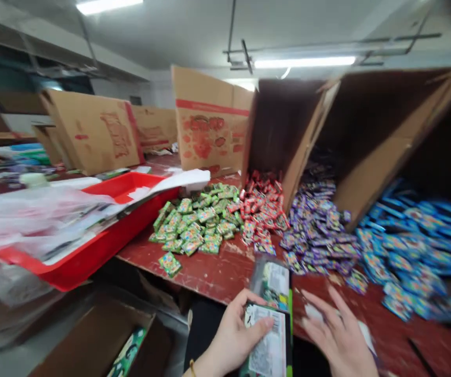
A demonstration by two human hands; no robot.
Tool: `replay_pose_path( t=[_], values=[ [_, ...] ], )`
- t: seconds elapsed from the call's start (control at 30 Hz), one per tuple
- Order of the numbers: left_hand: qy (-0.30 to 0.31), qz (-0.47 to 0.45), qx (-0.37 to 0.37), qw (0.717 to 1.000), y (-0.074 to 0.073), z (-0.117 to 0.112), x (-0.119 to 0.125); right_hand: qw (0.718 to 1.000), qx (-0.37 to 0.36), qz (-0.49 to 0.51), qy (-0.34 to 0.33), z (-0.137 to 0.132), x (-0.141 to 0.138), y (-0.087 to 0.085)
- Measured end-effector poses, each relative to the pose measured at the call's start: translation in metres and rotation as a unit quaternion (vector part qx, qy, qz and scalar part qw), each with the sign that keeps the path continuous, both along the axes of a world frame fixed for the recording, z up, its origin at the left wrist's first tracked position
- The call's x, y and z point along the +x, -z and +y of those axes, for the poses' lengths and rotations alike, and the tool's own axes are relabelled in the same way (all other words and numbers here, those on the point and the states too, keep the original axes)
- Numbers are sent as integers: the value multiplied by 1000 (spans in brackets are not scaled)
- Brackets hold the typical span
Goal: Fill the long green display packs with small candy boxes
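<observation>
My left hand (233,332) is closed round a flat dark-and-green package (267,340) with a white barcode label, its thumb pressing on the front. Just beyond, a similar package (273,283) lies at the table's edge, partly covered by the held one. My right hand (341,335), slightly blurred, hovers to the right of the packages with its fingers spread. Something white, too hidden to name, shows behind its fingers. Closest to both hands are piles of small wrapped packets: green (194,225), red (262,209), purple (319,235) and blue (421,246).
A red tray (92,262) holding papers and plastic film juts over the table's left edge. Below it, an open cardboard box (80,340) contains a green printed package (129,351). Tilted cardboard boxes (398,152) stand behind the packets. A printed carton (213,131) rises at the back.
</observation>
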State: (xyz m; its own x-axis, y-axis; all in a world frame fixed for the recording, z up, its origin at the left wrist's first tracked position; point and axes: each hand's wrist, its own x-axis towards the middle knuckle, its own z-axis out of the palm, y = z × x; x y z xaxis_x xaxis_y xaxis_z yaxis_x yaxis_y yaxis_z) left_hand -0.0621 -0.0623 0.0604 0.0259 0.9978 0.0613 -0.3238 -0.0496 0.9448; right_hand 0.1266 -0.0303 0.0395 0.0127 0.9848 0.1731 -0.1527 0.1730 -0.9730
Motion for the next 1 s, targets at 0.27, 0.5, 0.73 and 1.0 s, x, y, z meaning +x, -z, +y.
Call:
replay_pose_path(
  t=[0.27, 0.5, 0.73, 1.0],
  values=[
    [-38, 97, -39, 994, 6, 0, 20, 985, -21, 26, -167, 21, -24, -58],
    [-54, 177, -8, 983, -2, 3, 24, 976, 13, -64, -208, 22, -29, -54],
    [-60, 175, -17, 983, -8, 0, 27, 974, -73, -37, -212, 25, -25, -50],
    [-49, 101, -22, 993, -8, -7, 35, 920, -246, 96, -291, 31, -19, -41]
  ],
)
